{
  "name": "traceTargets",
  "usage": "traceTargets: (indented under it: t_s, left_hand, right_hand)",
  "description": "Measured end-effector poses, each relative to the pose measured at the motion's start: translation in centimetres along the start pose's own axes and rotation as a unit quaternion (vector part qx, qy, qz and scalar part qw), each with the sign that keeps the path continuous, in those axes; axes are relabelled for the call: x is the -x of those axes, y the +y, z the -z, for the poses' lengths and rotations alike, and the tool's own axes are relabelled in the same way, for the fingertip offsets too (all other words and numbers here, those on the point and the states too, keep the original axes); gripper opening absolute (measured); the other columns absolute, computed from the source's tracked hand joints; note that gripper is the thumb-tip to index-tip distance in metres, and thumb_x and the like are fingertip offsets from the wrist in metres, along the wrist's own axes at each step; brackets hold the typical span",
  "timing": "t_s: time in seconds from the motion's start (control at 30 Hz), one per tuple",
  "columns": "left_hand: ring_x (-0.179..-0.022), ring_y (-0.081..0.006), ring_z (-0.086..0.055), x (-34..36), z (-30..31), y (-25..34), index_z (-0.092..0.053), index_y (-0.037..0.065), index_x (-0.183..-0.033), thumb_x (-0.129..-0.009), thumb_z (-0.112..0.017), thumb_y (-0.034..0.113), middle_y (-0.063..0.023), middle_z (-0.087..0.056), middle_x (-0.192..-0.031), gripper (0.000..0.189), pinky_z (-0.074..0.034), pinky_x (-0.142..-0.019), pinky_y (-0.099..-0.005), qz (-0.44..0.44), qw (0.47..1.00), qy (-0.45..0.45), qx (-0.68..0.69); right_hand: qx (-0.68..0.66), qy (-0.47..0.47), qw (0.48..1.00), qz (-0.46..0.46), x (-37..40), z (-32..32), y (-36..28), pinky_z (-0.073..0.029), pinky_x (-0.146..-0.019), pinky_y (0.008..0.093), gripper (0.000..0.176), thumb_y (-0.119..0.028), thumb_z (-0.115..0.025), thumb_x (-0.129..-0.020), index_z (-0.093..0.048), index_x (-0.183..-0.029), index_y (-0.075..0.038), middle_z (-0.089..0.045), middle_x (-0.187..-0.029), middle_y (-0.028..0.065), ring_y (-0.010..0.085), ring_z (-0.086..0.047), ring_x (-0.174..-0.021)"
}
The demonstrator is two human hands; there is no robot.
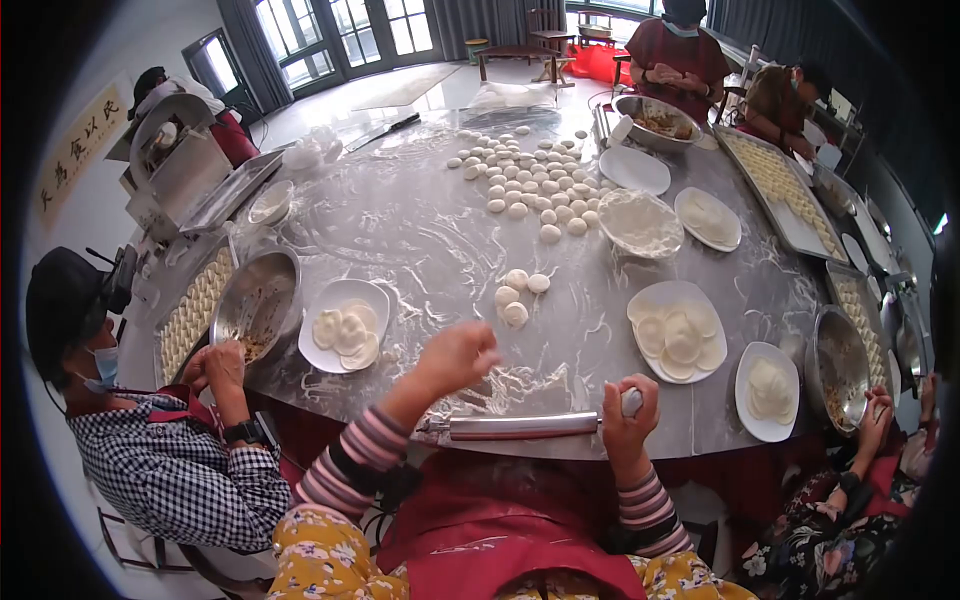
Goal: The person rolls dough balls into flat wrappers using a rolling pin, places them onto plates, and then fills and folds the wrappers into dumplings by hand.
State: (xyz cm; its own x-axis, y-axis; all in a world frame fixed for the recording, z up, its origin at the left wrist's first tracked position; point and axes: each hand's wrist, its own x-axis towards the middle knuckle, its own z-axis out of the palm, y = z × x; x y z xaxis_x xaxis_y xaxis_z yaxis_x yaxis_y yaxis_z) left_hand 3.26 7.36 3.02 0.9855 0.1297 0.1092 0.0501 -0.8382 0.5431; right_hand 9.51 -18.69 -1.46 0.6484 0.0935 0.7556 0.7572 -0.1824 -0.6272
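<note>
My right hand point(630, 412) is wrapped round one handle of a metal rolling pin point(522, 426), which lies level along the near edge of the steel table. Raised over the floured surface, my left hand point(456, 358) is closed with its fingers curled to the right. Whatever is in those fingers, if anything, is hidden. The other handle of the pin lies free, below that hand. Just beyond my left hand sit several small flattened dough pieces point(515, 296). Loose flour point(515, 388) is spread between my hands.
Plates of round wrappers stand left point(345, 325) and right point(678, 332). A flour bowl point(640, 222) and many dough pieces point(545, 180) lie farther back. Co-workers sit left and right, beside filling bowls point(258, 300) and trays of dumplings point(785, 190). A knife point(383, 132) lies at the far left.
</note>
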Motion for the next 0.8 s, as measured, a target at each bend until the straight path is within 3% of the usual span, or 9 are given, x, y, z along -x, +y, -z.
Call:
traceTargets:
  t_s: [0.03, 0.27, 0.37, 0.43, 0.57, 0.63, 0.8]
  left_hand:
    - [-0.073, -0.0294, -0.061, -1.3, 0.4, -0.5, -0.060, 0.004, -0.083, -0.075, -0.068, 0.021, -0.0128, -0.062, -0.079, 0.020, -0.048, -0.065, -0.0378, 0.036, 0.999, -0.017, 0.004]
    - [-0.084, -0.0330, -0.060, -8.0, -3.0, -1.7, -0.059, 0.004, -0.087, -0.077, -0.066, 0.023, -0.0153, -0.060, -0.086, 0.023, -0.048, -0.074, -0.0418, 0.004, 0.999, 0.008, -0.054]
    - [-0.089, -0.0355, -0.058, -8.2, -4.1, -0.5, -0.057, 0.004, -0.088, -0.077, -0.067, 0.021, -0.0176, -0.058, -0.092, 0.023, -0.047, -0.076, -0.0431, 0.058, 0.994, 0.009, -0.090]
    - [-0.091, -0.0365, -0.057, -8.0, -4.8, -0.3, -0.057, 0.004, -0.088, -0.076, -0.068, 0.018, -0.0188, -0.055, -0.097, 0.021, -0.047, -0.076, -0.0425, -0.004, 0.986, 0.086, -0.145]
    - [-0.085, -0.0344, -0.059, -6.3, -4.8, 1.5, -0.056, 0.004, -0.086, -0.075, -0.068, 0.013, -0.0162, -0.058, -0.088, 0.019, -0.048, -0.073, -0.0414, -0.051, 0.988, 0.073, -0.125]
    - [-0.079, -0.0316, -0.062, -5.3, -4.3, 2.5, -0.055, 0.002, -0.088, -0.075, -0.067, 0.010, -0.0139, -0.061, -0.081, 0.019, -0.050, -0.070, -0.0383, -0.046, 0.998, -0.029, -0.001]
    - [-0.073, -0.0247, -0.066, -3.8, -4.7, 2.0, -0.059, 0.001, -0.088, -0.074, -0.066, 0.005, -0.0123, -0.066, -0.076, 0.016, -0.051, -0.067, -0.0331, -0.018, 0.988, -0.106, 0.115]
  right_hand:
    - [-0.003, 0.000, 1.000, -0.002, -0.2, 0.0, -0.2, -0.046, -0.056, 0.0279, 0.022, -0.002, -0.068, -0.080, -0.050, -0.093, -0.002, -0.056, -0.076, 0.0096, 0.0185, -0.055, -0.060]
    - [0.003, -0.007, 1.000, -0.016, -0.1, 0.0, -0.2, -0.046, -0.055, 0.0281, 0.023, -0.001, -0.068, -0.079, -0.050, -0.093, -0.003, -0.056, -0.076, 0.0093, 0.0182, -0.056, -0.060]
    - [0.002, -0.010, 1.000, -0.016, -0.1, 0.0, -0.2, -0.046, -0.055, 0.0282, 0.023, -0.001, -0.069, -0.079, -0.050, -0.093, -0.003, -0.056, -0.076, 0.0091, 0.0188, -0.055, -0.059]
    - [0.006, -0.007, 1.000, -0.005, -0.1, 0.0, 0.0, -0.045, -0.054, 0.0283, 0.024, -0.001, -0.069, -0.079, -0.050, -0.093, -0.003, -0.056, -0.075, 0.0091, 0.0193, -0.055, -0.058]
    - [0.003, -0.016, 1.000, -0.017, -0.3, 0.1, -0.2, -0.046, -0.054, 0.0285, 0.025, -0.002, -0.070, -0.079, -0.051, -0.094, -0.003, -0.057, -0.075, 0.0097, 0.0201, -0.056, -0.059]
    - [0.010, -0.015, 1.000, -0.012, -0.4, 0.1, -0.3, -0.046, -0.055, 0.0286, 0.025, -0.002, -0.070, -0.078, -0.051, -0.094, -0.003, -0.057, -0.075, 0.0097, 0.0202, -0.056, -0.059]
    - [0.023, -0.017, 1.000, -0.008, -0.3, 0.2, -0.4, -0.046, -0.055, 0.0289, 0.025, -0.002, -0.070, -0.078, -0.051, -0.095, -0.003, -0.056, -0.076, 0.0097, 0.0199, -0.056, -0.059]
